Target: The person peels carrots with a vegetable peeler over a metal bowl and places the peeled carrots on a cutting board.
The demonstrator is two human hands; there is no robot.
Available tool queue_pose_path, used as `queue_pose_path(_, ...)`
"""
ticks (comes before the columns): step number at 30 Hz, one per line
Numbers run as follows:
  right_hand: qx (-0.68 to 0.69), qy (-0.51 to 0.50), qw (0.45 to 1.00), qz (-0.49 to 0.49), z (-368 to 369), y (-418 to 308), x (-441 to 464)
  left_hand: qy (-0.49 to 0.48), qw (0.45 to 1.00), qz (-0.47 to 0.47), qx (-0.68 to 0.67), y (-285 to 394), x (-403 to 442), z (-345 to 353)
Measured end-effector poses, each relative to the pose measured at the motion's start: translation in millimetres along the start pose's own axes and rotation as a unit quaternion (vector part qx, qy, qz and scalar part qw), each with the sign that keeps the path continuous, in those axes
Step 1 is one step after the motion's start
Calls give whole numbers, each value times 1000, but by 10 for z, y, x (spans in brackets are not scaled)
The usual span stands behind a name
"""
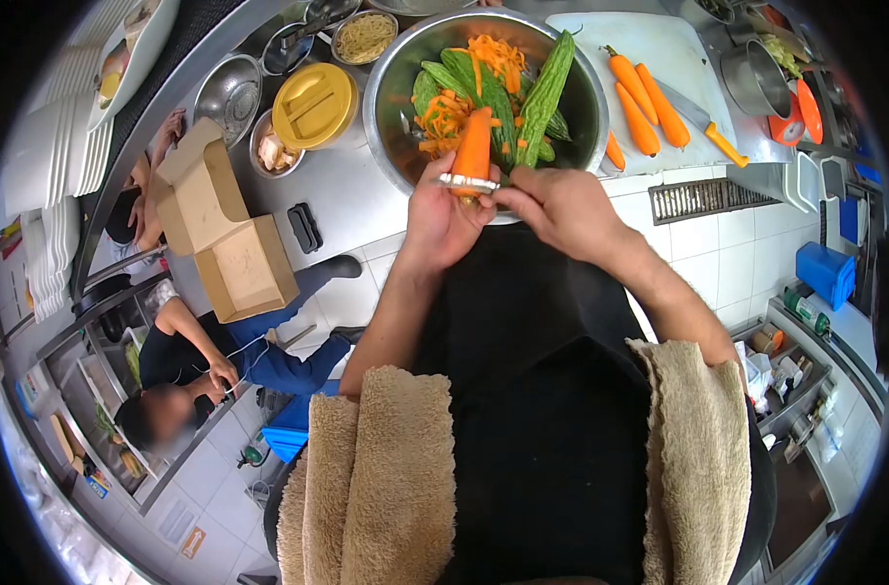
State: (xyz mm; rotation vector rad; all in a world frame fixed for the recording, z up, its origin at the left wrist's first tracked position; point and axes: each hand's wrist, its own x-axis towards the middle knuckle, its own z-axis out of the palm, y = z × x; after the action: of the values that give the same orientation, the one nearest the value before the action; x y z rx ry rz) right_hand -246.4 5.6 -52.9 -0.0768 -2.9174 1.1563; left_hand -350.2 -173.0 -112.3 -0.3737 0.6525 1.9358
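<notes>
My left hand [433, 219] is closed around the lower end of a carrot [473, 141], which points up over the near rim of a large metal bowl [378, 117]. Pinched in my right hand [573, 210] is a peeler [467, 182], its silvery blade lying across the carrot near the left fingers. Most of the peeler's handle is hidden by the right fingers. Inside the bowl lie green bitter melons [547, 93] and orange carrot shavings [500, 60].
Right of the bowl, a white cutting board [581, 39] holds several carrots [636, 117] and a yellow-handled knife [703, 119]. To the left are a yellow-lidded tub [315, 105], an open cardboard box [239, 263] and a black object [305, 227]. Another person [210, 341] is at the lower left.
</notes>
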Motion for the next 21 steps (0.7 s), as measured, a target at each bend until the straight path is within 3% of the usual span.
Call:
queue_pose_path(4,-49,17,998,-24,79,134,10,38,998,-47,-11,9,5,22)
queue_pose_path(6,-89,44,995,-10,95,304,84,-43,997,-52,-27,21,31,-132)
queue_pose_path(8,-152,25,982,111,74,723,271,-76,995,-59,-27,11,24,-149)
queue_pose_path(10,-162,36,974,157,-3,856,327,-59,996,-63,-12,11,-57,-67)
queue_pose_path(17,-45,15,994,97,2,311,222,-11,998,-39,-37,31,23,-97)
queue_pose_path(21,-37,-11,999,-22,86,46,65,85,996,14,-31,-31,65,201)
